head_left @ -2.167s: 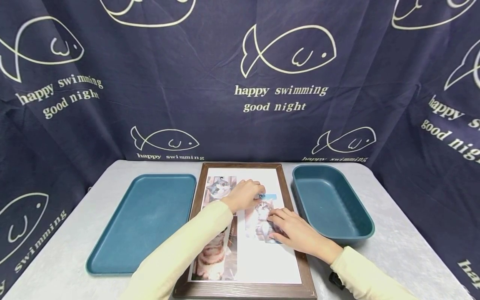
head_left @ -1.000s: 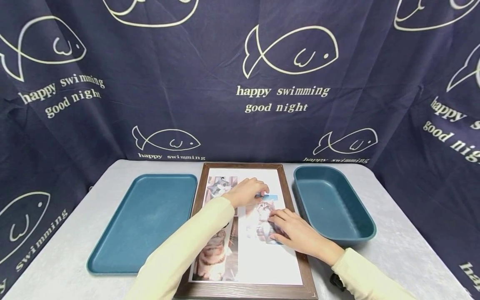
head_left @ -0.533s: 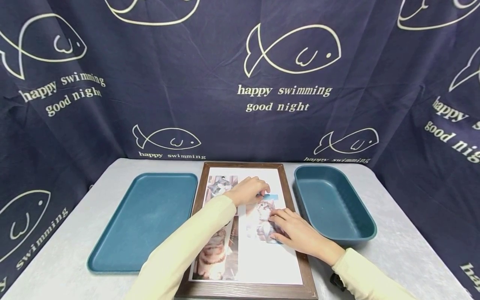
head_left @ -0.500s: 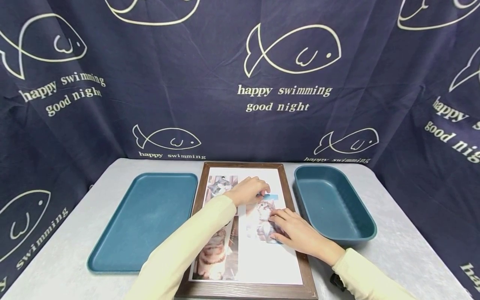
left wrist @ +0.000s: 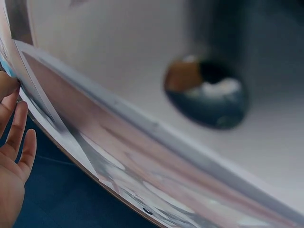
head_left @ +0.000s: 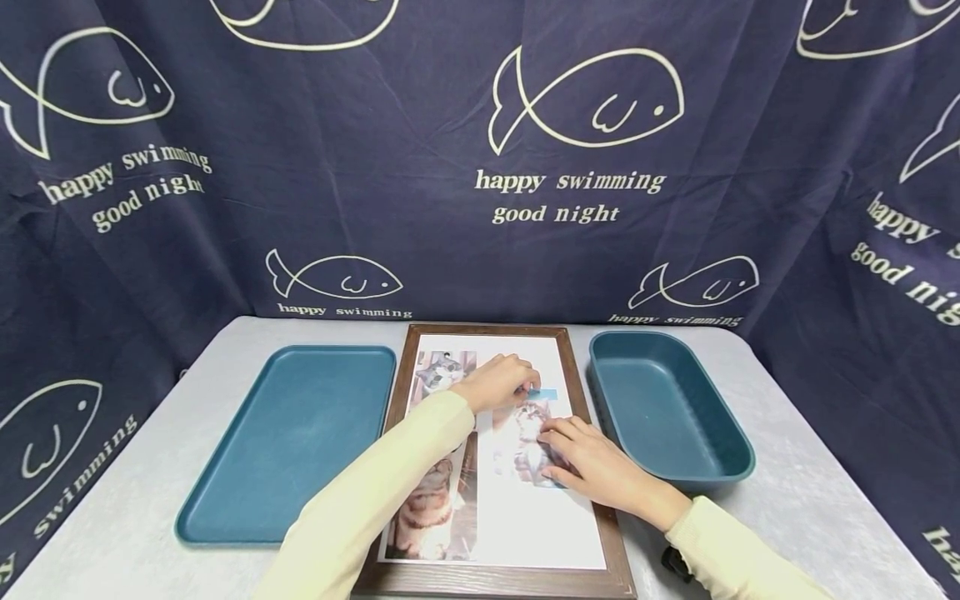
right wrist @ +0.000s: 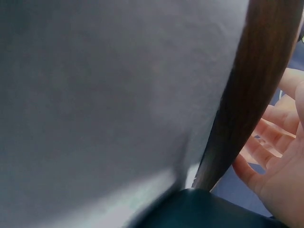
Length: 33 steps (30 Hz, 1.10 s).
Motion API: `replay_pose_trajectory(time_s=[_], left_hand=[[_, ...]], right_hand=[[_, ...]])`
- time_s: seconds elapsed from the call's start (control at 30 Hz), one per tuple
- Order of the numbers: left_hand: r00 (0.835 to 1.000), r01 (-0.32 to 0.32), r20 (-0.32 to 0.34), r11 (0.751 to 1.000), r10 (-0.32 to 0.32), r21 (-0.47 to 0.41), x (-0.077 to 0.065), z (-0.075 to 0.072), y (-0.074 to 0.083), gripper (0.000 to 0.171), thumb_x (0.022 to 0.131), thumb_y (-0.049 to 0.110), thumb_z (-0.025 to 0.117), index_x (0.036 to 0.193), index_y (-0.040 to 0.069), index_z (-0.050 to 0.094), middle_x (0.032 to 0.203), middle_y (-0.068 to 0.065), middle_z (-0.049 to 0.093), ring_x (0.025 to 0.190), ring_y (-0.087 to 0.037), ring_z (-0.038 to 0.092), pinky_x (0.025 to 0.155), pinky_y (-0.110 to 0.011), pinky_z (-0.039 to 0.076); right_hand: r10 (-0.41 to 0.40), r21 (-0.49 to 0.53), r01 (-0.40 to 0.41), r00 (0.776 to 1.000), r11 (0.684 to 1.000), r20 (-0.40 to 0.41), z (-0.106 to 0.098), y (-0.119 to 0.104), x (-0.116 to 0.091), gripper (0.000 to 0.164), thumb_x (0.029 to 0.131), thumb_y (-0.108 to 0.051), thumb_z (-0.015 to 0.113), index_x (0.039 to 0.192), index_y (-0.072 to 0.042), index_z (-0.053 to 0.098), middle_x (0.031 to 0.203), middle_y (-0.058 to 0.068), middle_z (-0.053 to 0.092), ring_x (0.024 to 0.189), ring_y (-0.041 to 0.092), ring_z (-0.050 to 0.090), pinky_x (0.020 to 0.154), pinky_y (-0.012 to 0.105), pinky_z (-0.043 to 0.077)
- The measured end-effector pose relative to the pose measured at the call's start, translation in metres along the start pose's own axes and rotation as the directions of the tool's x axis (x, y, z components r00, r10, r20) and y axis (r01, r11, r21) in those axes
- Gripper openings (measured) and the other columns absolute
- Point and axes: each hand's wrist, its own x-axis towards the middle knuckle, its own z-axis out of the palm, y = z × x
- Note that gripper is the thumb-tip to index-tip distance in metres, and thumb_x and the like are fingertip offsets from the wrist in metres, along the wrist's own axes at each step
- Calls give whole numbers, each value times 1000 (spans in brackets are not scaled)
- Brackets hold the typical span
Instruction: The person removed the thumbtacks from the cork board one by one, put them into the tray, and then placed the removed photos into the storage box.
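Observation:
A photo of a kitten [head_left: 529,417] with a blue top edge lies on a white board [head_left: 536,529] in a brown wooden frame [head_left: 495,581]. My left hand [head_left: 495,382] is at the photo's top edge, thumb and fingertips together on a small dark pin [left wrist: 19,84], mostly hidden by the fingers. My right hand [head_left: 588,460] rests its fingers on the photo's right side, holding it flat. Left of it on the board are a grey-and-white cat photo [head_left: 441,372] with a black dot at its top and a tabby cat photo [head_left: 426,521], partly behind my left sleeve.
A flat blue-green tray [head_left: 300,442] stands left of the frame. On the right is a deep blue-green bin [head_left: 663,400], close to my right forearm. All stand on a pale grey table [head_left: 795,508] before a dark blue fish-print curtain [head_left: 420,167].
The left fingertips have shifted slightly right along the photo's top edge, and the dark pin seen at them earlier is now covered in the head view. The right hand has stayed on the photo.

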Motion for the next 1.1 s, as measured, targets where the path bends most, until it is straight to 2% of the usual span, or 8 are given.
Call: replay_pose_trajectory(time_s=[0.2,0.5,0.73,1.1], left_hand=[[1000,-11,6,1000,11,-13,0,0,0,19,84,18,65,103,23,67,97,9,64,93,-11,56,87,-31,43],[1000,-28,7,1000,28,-8,2,0,-1,19,84,18,65,101,23,69,94,8,66,86,-8,59,84,-28,46],[1000,-22,15,999,22,-27,3,0,-1,20,84,15,64,102,22,69,96,7,67,85,-7,60,88,-30,46],[1000,-21,0,999,21,-28,3,0,-1,20,84,13,63,99,23,70,94,8,67,76,-3,56,87,-32,45]], right_hand=[[-13,9,13,1000,1000,-8,0,0,0,38,81,-33,66,109,-8,61,114,5,58,103,17,50,83,38,44],[13,43,-13,1000,999,1,-2,-1,1,40,81,-36,67,109,-9,61,113,4,58,100,14,48,81,35,44],[38,81,-39,999,996,14,0,0,1,39,80,-35,67,108,-8,60,113,3,57,98,14,47,79,35,44],[44,94,-46,999,994,20,-1,0,1,39,80,-34,68,108,-8,59,113,2,56,96,13,46,77,33,44]])
